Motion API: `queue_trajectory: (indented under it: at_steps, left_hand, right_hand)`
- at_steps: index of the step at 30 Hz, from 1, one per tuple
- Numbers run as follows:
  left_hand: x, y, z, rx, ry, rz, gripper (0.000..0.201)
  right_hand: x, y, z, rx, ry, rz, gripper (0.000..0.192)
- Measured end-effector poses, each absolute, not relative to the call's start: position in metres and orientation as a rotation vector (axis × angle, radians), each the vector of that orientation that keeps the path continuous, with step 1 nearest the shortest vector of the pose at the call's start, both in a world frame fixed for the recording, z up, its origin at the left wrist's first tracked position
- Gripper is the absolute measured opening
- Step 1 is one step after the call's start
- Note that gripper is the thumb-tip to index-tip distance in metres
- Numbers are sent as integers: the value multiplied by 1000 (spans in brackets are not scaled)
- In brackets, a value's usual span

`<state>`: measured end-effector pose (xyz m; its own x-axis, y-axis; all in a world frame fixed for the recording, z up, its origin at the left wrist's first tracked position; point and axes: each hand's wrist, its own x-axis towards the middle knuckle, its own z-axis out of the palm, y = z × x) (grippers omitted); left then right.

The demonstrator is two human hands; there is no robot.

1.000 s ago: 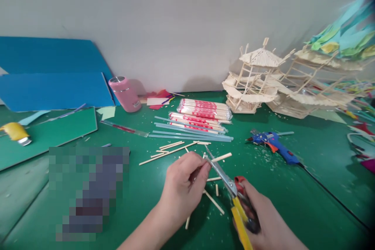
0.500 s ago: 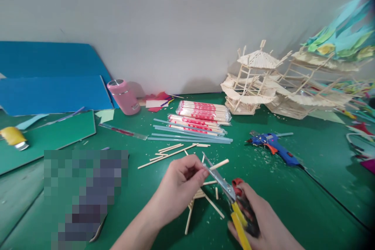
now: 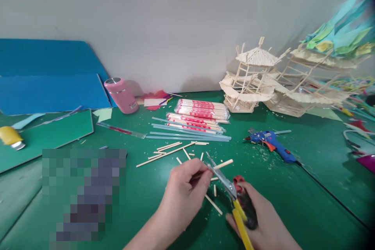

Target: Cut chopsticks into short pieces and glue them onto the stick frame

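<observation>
My left hand (image 3: 186, 193) is closed, thumb and fingers pinching a short wooden stick (image 3: 225, 163) whose free end points right. In my right hand (image 3: 265, 218) is a pair of scissors (image 3: 225, 183) with silver blades and yellow, red and dark handles. The blades lie around the stick, close to my left fingertips. Beneath and beyond my left hand are loose wooden sticks (image 3: 214, 204), partly covered by it. A short cut piece (image 3: 215, 190) lies just left of the scissors.
Behind the sticks lie blue glue sticks (image 3: 190, 137) and plastic-wrapped stick bundles (image 3: 202, 110). To the right is a blue glue gun (image 3: 272, 144) with its cord; wooden pagoda models (image 3: 252, 82) stand at the back right. A pink flask (image 3: 122, 95) stands at the back left.
My left hand has shifted slightly right with the stick and now covers more of the joined sticks beneath it. The scissors stay around the stick. The view has moved a little.
</observation>
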<state>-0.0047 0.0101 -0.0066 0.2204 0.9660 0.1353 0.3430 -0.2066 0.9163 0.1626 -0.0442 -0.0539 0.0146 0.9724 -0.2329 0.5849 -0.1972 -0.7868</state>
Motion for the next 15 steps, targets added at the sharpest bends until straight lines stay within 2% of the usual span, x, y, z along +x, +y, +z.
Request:
queue_trajectory:
  at_steps: [5,11,15]
  left_hand:
    - [-5,10,-8,1680,1237,980,19]
    - [-20,19,2,1446,1054,844,17]
    - [-26,23,7,1370,1026,840,20]
  right_hand:
    - [159,-47,-50,-1857,-1591,1084,29]
    - [158,-41,-26,-1679,-1645,1133,27]
    - [160,-36,-20,-1637,-1754,1144,19]
